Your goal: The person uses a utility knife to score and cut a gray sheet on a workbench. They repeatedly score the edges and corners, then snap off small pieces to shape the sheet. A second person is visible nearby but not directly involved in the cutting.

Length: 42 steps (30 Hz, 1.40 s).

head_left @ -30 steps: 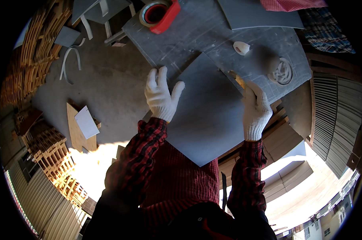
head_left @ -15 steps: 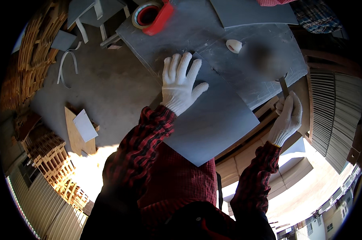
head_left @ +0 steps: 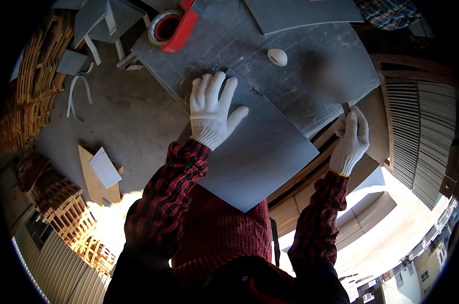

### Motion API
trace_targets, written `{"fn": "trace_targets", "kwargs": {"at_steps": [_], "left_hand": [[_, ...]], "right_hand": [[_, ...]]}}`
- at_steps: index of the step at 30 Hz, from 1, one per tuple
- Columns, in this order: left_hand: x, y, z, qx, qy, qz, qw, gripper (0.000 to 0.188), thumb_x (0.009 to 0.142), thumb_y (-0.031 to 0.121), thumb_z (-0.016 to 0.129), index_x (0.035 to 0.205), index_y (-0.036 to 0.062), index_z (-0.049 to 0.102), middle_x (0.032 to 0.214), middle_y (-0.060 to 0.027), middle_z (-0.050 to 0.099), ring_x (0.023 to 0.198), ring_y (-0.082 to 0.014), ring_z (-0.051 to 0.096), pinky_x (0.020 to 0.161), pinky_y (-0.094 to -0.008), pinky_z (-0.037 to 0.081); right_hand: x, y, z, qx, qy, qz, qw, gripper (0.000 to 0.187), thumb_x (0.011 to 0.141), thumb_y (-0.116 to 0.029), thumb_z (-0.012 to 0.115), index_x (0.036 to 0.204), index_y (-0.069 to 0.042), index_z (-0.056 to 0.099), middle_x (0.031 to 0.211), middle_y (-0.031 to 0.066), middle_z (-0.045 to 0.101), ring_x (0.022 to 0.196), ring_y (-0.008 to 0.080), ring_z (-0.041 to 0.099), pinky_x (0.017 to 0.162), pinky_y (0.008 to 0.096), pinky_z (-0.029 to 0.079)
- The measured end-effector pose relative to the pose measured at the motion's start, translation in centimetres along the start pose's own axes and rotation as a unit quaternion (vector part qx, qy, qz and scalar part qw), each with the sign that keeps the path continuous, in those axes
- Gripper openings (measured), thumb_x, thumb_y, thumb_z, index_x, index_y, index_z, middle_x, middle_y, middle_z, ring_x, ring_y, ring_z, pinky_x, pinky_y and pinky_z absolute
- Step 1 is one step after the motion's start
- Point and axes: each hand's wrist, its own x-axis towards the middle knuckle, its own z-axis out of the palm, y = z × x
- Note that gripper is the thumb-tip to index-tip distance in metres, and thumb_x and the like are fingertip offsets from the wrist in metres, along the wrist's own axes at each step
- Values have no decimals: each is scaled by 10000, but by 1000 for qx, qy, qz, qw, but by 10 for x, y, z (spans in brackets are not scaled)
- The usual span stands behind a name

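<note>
My left hand (head_left: 211, 112), in a white knit glove, lies flat with its fingers apart on a smooth grey rectangular panel (head_left: 262, 152). That panel rests on a scuffed grey tabletop (head_left: 250, 38), one corner pointing toward my body. Off to the right, my right hand (head_left: 352, 139), gloved too, pinches a thin flat strip-like piece (head_left: 346, 108). The strip's far end runs into a blurred patch, so I cannot tell its kind. A small white rounded object (head_left: 277, 57) sits on the tabletop beyond the panel.
A red tape dispenser (head_left: 181, 35) with a tape roll stands at the table's far left. Another grey panel (head_left: 300, 15) lies at the far edge, near plaid cloth (head_left: 389, 12). Wooden pallets (head_left: 39, 86) are stacked at left; a board (head_left: 99, 175) lies on the floor.
The view has shifted, so most things sit a little further left. My left hand stays flat on the panel; the right still grips the strip, its fingers now more upright.
</note>
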Motion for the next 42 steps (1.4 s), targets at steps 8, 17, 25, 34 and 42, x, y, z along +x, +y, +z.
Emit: {"fn": "trace_targets", "kwargs": {"at_steps": [8,17,25,34,42], "left_hand": [[0,1,0,7,-9,-5,1000,732,838,404,758,1426,70,478,1461,-160,378,1316,-402,373,1087,-585,322],[0,2,-1,1,-24,-5,1000,752,803,395,791,1409,68,487,1452,-157,366,1324,-399,359,1100,-580,318],[-3,2,3,-5,-8,-7,1000,727,782,387,810,1368,70,520,1437,-139,368,1313,-370,362,1100,-586,332],[0,5,-1,-8,-22,-11,1000,720,770,412,806,1345,65,547,1433,-157,386,1290,-394,387,1093,-598,335],[4,25,6,-12,-63,-14,998,774,782,493,767,1395,92,520,1457,-162,379,1328,-411,365,1132,-604,280]], "right_hand": [[-36,7,11,64,-68,98,991,239,994,-155,646,1150,22,680,793,38,635,639,80,540,574,222,430],[-66,2,56,-21,-172,94,980,209,987,-120,628,1141,7,692,850,55,680,715,92,622,657,239,530],[-71,13,79,-75,-185,-35,979,172,962,-42,634,1109,10,708,859,70,692,724,98,636,665,250,541],[-67,26,45,-178,-127,-212,953,176,914,-8,693,1087,4,721,939,98,730,779,123,678,709,255,553],[-72,25,30,-79,-96,-58,991,199,990,-64,615,1160,2,695,958,79,710,772,101,662,655,235,535]]}}
